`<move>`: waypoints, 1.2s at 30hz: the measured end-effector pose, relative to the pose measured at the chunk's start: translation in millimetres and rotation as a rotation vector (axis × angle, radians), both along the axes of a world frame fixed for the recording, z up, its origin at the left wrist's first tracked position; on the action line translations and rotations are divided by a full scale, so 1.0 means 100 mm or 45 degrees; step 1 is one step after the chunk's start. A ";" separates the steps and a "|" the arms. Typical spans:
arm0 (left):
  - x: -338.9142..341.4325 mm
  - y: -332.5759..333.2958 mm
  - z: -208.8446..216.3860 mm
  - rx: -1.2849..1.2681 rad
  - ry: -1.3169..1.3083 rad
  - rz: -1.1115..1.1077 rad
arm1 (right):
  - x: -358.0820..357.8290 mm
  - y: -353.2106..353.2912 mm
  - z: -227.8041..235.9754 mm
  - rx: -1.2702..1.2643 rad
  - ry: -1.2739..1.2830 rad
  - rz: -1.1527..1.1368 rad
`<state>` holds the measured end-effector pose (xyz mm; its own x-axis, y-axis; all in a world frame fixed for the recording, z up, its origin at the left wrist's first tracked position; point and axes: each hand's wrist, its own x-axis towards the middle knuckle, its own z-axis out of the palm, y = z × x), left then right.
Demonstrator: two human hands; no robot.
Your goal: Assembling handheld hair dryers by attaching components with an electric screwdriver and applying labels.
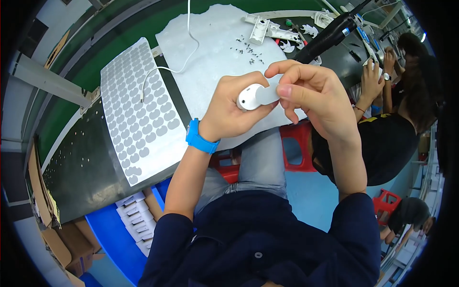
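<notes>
In front of my body, my left hand (234,103) is wrapped round a small white plastic device (245,101) with a rounded end and a dark hole in it. My right hand (313,91) pinches a grey rounded sticker (267,95) between thumb and forefinger. The sticker's left edge lies against the end of the device. Most of the device is hidden inside my left palm. To the left on the bench lies a white sheet (155,110) with rows of grey stickers of similar shape.
Small dark screws (251,51) lie scattered on a white foam mat (213,36). White plastic parts (260,29) and a black electric screwdriver (325,38) are at the far right. A white cable (189,62) crosses the mat. Below left, a blue bin (112,229) holds white pieces. A co-worker (389,143) sits at right.
</notes>
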<state>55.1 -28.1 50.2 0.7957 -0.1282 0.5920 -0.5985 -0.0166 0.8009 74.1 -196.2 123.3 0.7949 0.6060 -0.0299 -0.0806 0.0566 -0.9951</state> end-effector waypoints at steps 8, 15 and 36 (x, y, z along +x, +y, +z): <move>-0.03 -0.08 -0.03 0.060 -0.077 -0.142 | -0.09 -0.03 -0.04 -0.128 -0.023 0.014; -0.03 -0.10 -0.04 0.063 -0.117 -0.139 | -0.11 -0.05 -0.04 -0.133 -0.014 0.002; -0.05 -0.12 -0.03 0.065 -0.096 -0.118 | -0.18 0.00 -0.01 -0.222 -0.043 -0.076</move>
